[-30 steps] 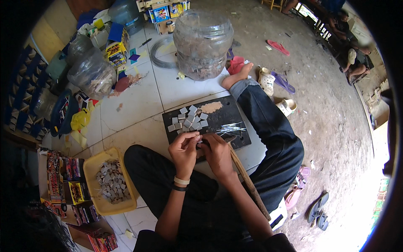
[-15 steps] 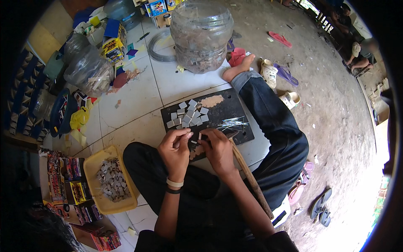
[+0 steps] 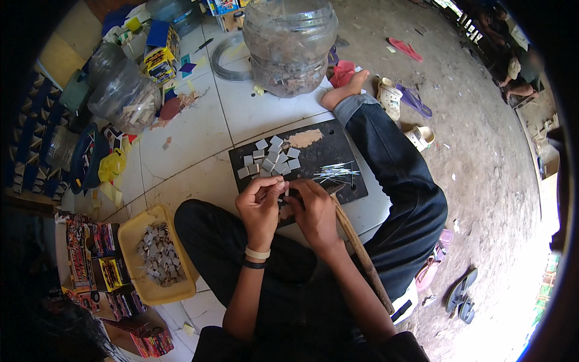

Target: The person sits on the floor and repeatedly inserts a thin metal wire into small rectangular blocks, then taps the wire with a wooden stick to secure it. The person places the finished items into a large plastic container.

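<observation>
My left hand (image 3: 259,202) and my right hand (image 3: 313,208) meet over the near edge of a black board (image 3: 241,148). Between the right fingertips is a small pale-edged block (image 3: 286,192). The left thumb and fingers are pinched together right beside it; what they hold is too small to make out. Just beyond lies a pile of small grey square blocks (image 3: 274,158). To its right is a bundle of thin pale sticks (image 3: 335,172). A wooden-handled tool (image 3: 360,253) lies against my right forearm, its head by the board mostly hidden.
A yellow tray (image 3: 192,283) of finished-looking small grey pieces stands left of my knee, beside printed cardboard boxes (image 3: 111,274). Large clear plastic containers (image 3: 289,54) and a wire coil (image 3: 220,69) stand on the tiles ahead. Sandals (image 3: 461,295) lie on the ground at right.
My left hand has shifted slightly right and up, its fingertips now closer to the right hand's. Several grey blocks at the pile's near side are now covered or gone from view.
</observation>
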Demonstrator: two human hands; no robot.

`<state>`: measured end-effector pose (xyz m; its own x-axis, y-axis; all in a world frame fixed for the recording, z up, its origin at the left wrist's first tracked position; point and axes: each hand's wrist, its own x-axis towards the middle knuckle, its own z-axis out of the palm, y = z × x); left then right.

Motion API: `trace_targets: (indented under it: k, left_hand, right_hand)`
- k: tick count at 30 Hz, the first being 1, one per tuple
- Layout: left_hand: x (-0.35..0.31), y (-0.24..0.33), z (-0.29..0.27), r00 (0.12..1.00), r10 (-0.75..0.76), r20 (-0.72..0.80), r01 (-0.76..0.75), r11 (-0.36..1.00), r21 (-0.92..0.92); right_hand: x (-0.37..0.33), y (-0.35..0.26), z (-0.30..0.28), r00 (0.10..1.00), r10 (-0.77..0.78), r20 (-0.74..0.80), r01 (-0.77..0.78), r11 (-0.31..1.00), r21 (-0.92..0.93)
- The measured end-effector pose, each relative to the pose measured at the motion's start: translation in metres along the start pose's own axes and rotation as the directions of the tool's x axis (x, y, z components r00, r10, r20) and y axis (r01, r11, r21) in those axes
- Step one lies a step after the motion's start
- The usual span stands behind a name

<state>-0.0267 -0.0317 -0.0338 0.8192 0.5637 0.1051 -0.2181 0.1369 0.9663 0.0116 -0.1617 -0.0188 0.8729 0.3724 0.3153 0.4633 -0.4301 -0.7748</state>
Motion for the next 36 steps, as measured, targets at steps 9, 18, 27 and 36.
trace_targets:
  k: [9,18,27,36]
  left_hand:
    - [-0.001,0.0,0.003,1.0,0.002,-0.021,-0.002,1.0,0.009]
    - [-0.001,0.001,0.005,0.999,0.024,-0.037,-0.023,0.999,0.033]
    - [-0.002,0.002,0.006,0.999,0.041,-0.013,-0.039,0.995,0.096]
    - [-0.002,0.004,0.013,0.972,0.23,0.046,-0.233,0.932,0.276]
  right_hand:
    - [0.001,-0.001,0.0,1.0,0.012,-0.014,-0.012,1.0,0.004]
    - [0.0,0.0,0.001,1.0,0.004,-0.025,-0.004,1.0,-0.005]
    - [0.0,0.0,0.002,1.0,0.012,-0.017,-0.013,1.0,-0.011]
    - [-0.004,-0.008,-0.048,0.996,-0.034,-0.081,0.026,0.996,-0.088]
